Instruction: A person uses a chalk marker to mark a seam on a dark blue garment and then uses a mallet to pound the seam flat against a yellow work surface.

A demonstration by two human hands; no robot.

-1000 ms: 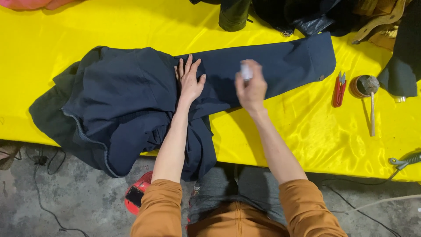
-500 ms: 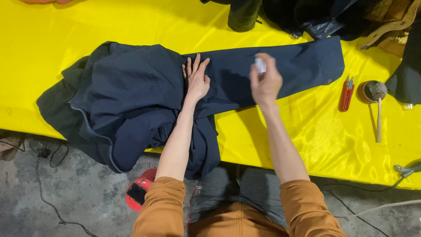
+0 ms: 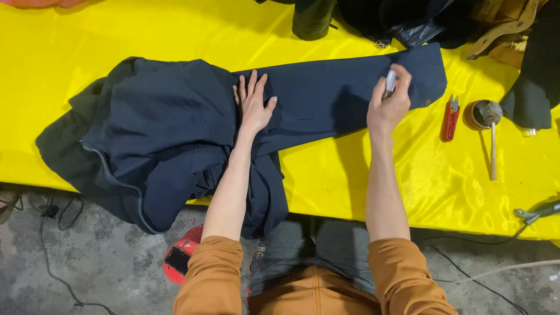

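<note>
Left hand (image 3: 255, 104) flat, fingers spread, pressing navy jacket (image 3: 175, 134) on yellow worktop (image 3: 350, 175). Right hand (image 3: 388, 108) over outstretched sleeve (image 3: 344, 99), grip closed on small white object (image 3: 390, 80), possibly chalk. Red snips (image 3: 450, 118) just beside the cuff.

Jacket (image 3: 175, 134): dark navy cloth, matt, smooth weave, creased. Table cover (image 3: 350, 192) under jacket: yellow, satin-like, glossy w/ wrinkles. Snips (image 3: 450, 119) right of jacket sleeve: red plastic, shiny. Brush (image 3: 493, 137) beyond snips: wood handle, matt. Floor (image 3: 87, 274) below cover: rough grey concrete.
</note>
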